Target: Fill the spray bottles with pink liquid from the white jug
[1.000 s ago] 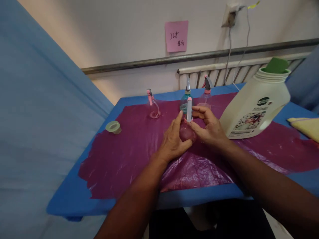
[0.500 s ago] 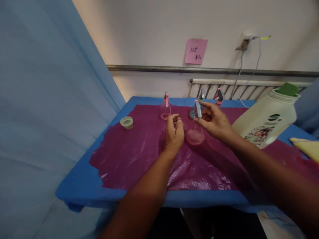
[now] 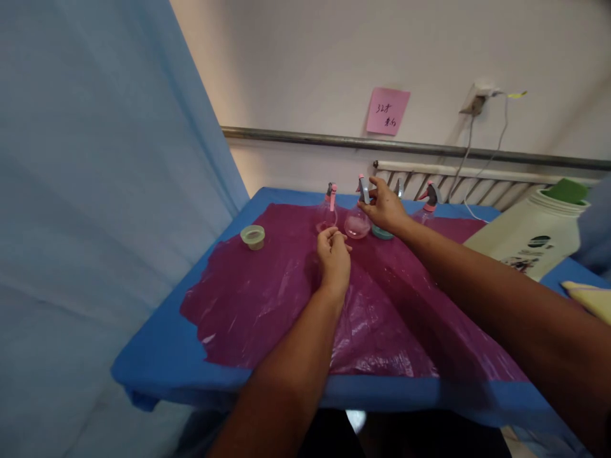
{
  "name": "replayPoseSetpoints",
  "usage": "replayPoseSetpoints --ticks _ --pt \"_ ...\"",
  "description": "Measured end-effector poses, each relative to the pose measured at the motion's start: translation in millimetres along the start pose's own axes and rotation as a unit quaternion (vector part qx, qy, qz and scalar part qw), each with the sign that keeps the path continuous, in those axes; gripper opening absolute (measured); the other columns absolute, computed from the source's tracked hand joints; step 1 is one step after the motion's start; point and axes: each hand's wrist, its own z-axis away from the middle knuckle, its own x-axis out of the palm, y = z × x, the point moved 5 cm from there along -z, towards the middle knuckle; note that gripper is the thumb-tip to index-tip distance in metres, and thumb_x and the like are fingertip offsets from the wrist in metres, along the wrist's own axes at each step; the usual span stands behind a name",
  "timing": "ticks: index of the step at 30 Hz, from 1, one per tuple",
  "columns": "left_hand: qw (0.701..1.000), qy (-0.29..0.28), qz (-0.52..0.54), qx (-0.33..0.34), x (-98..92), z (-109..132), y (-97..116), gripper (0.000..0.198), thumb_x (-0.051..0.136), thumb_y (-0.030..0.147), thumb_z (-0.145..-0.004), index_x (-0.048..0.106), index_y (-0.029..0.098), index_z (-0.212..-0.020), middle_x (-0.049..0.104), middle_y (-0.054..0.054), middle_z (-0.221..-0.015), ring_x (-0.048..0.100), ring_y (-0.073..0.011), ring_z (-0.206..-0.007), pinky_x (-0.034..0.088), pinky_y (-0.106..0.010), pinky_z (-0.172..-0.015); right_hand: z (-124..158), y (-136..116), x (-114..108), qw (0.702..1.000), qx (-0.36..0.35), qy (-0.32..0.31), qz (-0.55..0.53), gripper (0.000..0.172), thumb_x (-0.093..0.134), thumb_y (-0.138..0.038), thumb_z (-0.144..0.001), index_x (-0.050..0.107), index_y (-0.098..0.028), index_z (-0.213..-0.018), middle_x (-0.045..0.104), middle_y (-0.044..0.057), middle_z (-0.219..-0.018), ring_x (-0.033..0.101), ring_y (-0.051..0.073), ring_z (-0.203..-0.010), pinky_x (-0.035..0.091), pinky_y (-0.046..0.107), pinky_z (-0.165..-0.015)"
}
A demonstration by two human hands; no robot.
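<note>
My right hand is closed around the grey trigger head of a clear spray bottle with pink liquid in its round base. The bottle stands upright near the back of the maroon plastic sheet. To its left is another clear spray bottle with a pink trigger. My left hand hovers just in front of that one, fingers loosely curled and nothing visible in them. A spray bottle with teal liquid is partly hidden behind my right hand. Beyond my right forearm stands a pink-and-grey-headed spray bottle.
A large cream jug with a green piece in its mouth leans at the right. Near it lies a yellow cloth. A small pale green cup sits left on the sheet. A blue-covered table meets a wall with a metal rail.
My right hand has carried the pink-liquid spray bottle back and to the left, beside the pink-triggered one. My left hand stays nearly in place, its fingers drawn closer together. The view has shifted slightly.
</note>
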Motion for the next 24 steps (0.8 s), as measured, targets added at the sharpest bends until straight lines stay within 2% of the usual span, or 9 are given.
replayPoseSetpoints --ticks 2,5,8,10,13,17,20,24 --pt "1.000 -0.006 -0.002 -0.010 1.4 1 -1 0.019 0.061 0.018 -0.101 0.067 0.021 -0.119 0.072 0.001 -0.094 0.065 -0.0115 -0.064 0.047 -0.024 -0.060 -5 1 5 0.999 0.011 -0.001 0.032 0.075 0.074 -0.034 -0.096 0.053 -0.019 -0.166 0.083 0.020 -0.137 0.080 0.037 -0.113 0.061 0.053 -0.102" --pt "1.000 -0.013 -0.005 -0.024 3.3 3 -1 0.022 0.063 0.015 -0.098 0.066 0.020 -0.120 0.071 0.002 -0.090 0.065 -0.0117 -0.063 0.046 -0.024 -0.060 -9 2 8 0.997 0.023 -0.009 0.074 0.054 0.068 -0.033 -0.102 0.063 -0.019 -0.154 0.082 0.021 -0.134 0.080 0.038 -0.117 0.061 0.052 -0.102" --pt "0.999 -0.018 -0.010 -0.032 4.4 4 -1 0.024 0.064 0.015 -0.097 0.067 0.021 -0.120 0.071 0.001 -0.091 0.066 -0.0120 -0.063 0.046 -0.024 -0.061 -9 1 8 0.996 0.018 -0.018 0.086 0.041 0.067 -0.029 -0.101 0.069 -0.019 -0.140 0.083 0.020 -0.127 0.080 0.039 -0.117 0.061 0.053 -0.102" --pt "0.999 -0.019 -0.011 -0.034 4.8 5 -2 0.026 0.065 0.015 -0.096 0.067 0.021 -0.121 0.072 0.001 -0.092 0.066 -0.0121 -0.064 0.048 -0.024 -0.062 -7 0 6 0.996 0.013 -0.023 0.090 0.044 0.068 -0.023 -0.096 0.069 -0.020 -0.139 0.083 0.019 -0.126 0.079 0.039 -0.117 0.062 0.053 -0.103" --pt "0.999 -0.019 -0.011 -0.031 5.0 4 -6 0.027 0.064 0.015 -0.095 0.067 0.021 -0.121 0.072 0.001 -0.093 0.065 -0.0120 -0.063 0.049 -0.025 -0.063 5 -9 -4 0.995 -0.024 0.005 0.096 0.060 0.066 -0.017 -0.090 0.064 -0.019 -0.150 0.079 0.022 -0.138 0.075 0.041 -0.126 0.062 0.059 -0.109" --pt "0.999 -0.020 -0.017 -0.019 5.0 3 -12 0.025 0.067 0.019 -0.096 0.069 0.021 -0.120 0.073 0.000 -0.090 0.064 -0.0132 -0.063 0.048 -0.025 -0.061 26 -43 -23 0.979 -0.162 0.067 0.100 0.072 0.057 -0.009 -0.091 0.059 -0.019 -0.162 0.069 0.023 -0.156 0.069 0.042 -0.139 0.059 0.068 -0.119" --pt "0.999 -0.021 -0.027 -0.003 5.0 3 -17 0.021 0.074 0.026 -0.097 0.070 0.024 -0.118 0.075 0.000 -0.090 0.069 -0.0163 -0.071 0.053 -0.028 -0.068 29 -71 -24 0.967 -0.233 0.043 0.097 0.073 0.051 -0.004 -0.093 0.060 -0.023 -0.163 0.068 0.018 -0.160 0.064 0.039 -0.149 0.053 0.067 -0.129" --pt "0.999 -0.022 -0.041 0.019 4.7 2 -19 0.016 0.077 0.031 -0.098 0.072 0.027 -0.114 0.077 -0.002 -0.092 0.074 -0.0215 -0.084 0.058 -0.034 -0.079 10 -93 -1 0.964 -0.243 -0.029 0.106 0.075 0.048 -0.002 -0.096 0.060 -0.025 -0.166 0.067 0.013 -0.167 0.063 0.036 -0.153 0.055 0.063 -0.129"
